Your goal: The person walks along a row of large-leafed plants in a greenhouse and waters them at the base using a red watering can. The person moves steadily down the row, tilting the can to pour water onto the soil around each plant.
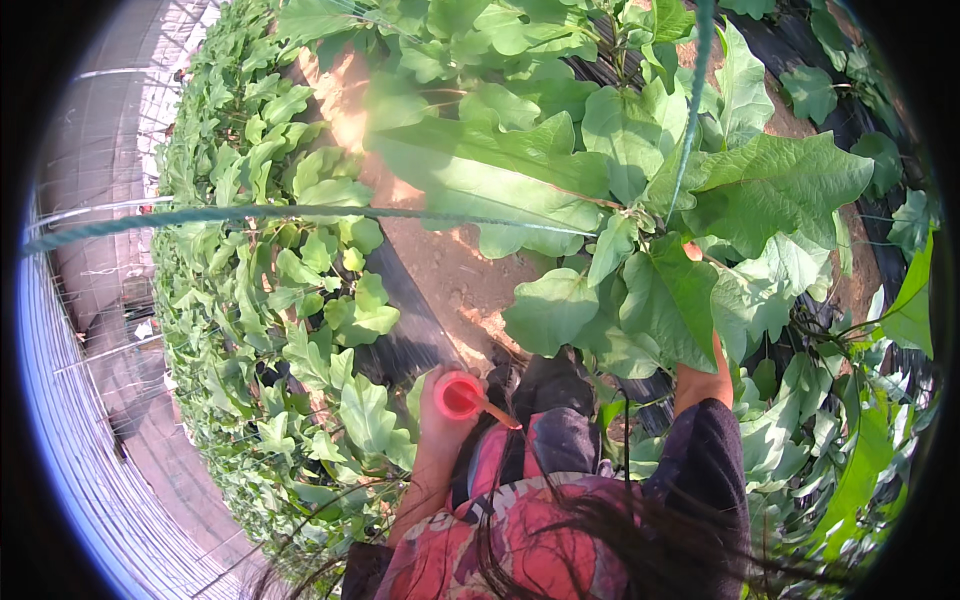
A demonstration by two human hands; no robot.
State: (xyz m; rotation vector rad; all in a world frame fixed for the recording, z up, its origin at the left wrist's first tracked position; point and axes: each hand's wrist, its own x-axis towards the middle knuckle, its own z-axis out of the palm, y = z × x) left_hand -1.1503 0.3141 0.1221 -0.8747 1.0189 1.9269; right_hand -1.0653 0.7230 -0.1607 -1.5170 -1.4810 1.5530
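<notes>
My left hand is wrapped around a small red cup, held low in front of my body. A thin brown stick, perhaps a brush handle, leans out over the cup's rim; its inner end is hard to make out. My right hand reaches in among the leaves of an eggplant plant. A broad leaf covers most of that hand, leaving a fingertip above and the wrist below in sight. Whether its fingers hold anything is hidden.
Blue-green twine runs down to the plant's top, and a second twine crosses from the left. Black plastic mulch borders a bare soil path. Dense leafy rows stand at left. Loose hair hangs before the camera.
</notes>
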